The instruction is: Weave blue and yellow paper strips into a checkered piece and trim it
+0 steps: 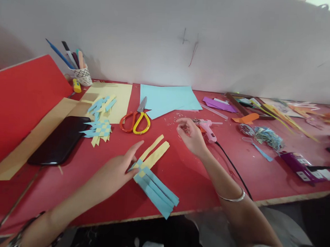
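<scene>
My left hand holds a woven paper piece at its checked corner, its thumb raised along the top edge. Loose yellow strips stick out at the upper right, and longer blue strips hang toward the front table edge. My right hand hovers farther right with loosely bent fingers, and nothing shows in it. Close beside its fingers lies a pink glue gun. Orange-and-yellow handled scissors rest beyond my left hand. Other blue-and-yellow woven pieces sit to the left.
Left are a black phone, a red board and a pen cup. Behind lie cream paper and blue paper. A cord crosses the table; a purple power strip lies at right.
</scene>
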### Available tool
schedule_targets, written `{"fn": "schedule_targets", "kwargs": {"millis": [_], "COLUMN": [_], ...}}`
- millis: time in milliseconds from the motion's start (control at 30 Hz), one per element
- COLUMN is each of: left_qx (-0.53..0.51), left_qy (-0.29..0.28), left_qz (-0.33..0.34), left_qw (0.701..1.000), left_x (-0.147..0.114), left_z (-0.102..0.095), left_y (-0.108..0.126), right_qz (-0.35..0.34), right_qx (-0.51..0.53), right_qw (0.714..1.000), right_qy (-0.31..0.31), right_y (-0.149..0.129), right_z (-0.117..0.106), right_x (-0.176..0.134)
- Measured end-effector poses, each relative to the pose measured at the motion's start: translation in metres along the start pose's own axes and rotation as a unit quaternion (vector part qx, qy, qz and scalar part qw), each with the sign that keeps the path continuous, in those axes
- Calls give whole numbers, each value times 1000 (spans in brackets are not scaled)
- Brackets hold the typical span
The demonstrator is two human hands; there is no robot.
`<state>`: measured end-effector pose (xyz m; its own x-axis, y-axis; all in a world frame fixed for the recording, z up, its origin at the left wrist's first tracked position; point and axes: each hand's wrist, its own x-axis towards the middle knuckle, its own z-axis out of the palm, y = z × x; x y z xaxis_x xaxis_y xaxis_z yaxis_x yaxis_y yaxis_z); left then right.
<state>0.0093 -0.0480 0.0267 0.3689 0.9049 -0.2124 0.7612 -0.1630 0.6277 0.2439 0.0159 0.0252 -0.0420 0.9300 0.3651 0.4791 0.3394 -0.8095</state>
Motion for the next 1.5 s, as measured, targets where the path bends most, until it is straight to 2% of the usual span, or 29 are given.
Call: {"fn": "schedule_targets", "kwargs": {"millis": [100,200,267,333,433,500,567,633,733,767,833,900,967,1100,1267,1367,1500], "left_qx": [10,8,-12,-64,-152,-150,-80,44,192,223,263,272,261,231,214,229,295], "left_qy": [49,141,195,223,211,187,173,117,100,111,131,103,68,44,69,68,64], "left_qz": [26,48,74,92,90,49,-1,-43,-80,-67,17,140,204,231,217,181,154], "left_qw": [998,989,978,968,961,970,982,991,973,966,956,947,941,944,950,954,941], "left_x": [-6,-9,-9,-6,4,13,20,21,16,13,11,12,15,20,21,17,11], "left_z": [-17,-35,-46,-50,-41,-27,-13,-4,-4,-6,-9,-10,-7,-1,5,12,21], "left_y": [6,14,21,26,24,16,8,1,-4,-6,-12,-21,-31,-45,-44,-32,-7], "right_qz": [-2,15,28,30,20,16,14,9,-4,-6,-5,-2,-4,-19,-2,29,126], "right_qx": [-10,-20,-22,-22,-22,-31,-51,-78,-110,-117,-127,-137,-146,-160,-195,-297,-479], "right_qw": [998,994,992,992,993,994,993,990,985,983,982,982,982,980,974,946,865], "right_qy": [58,105,119,119,110,108,110,118,136,139,136,128,120,112,117,124,85], "right_y": [1,2,3,4,4,4,2,0,-2,-3,-2,-1,0,2,2,-1,0], "right_z": [-5,-8,-9,-8,-6,-7,-9,-12,-17,-18,-20,-20,-19,-17,-28,-45,-68], "right_x": [2,3,4,4,4,3,2,1,2,2,3,4,4,3,6,7,6]}}
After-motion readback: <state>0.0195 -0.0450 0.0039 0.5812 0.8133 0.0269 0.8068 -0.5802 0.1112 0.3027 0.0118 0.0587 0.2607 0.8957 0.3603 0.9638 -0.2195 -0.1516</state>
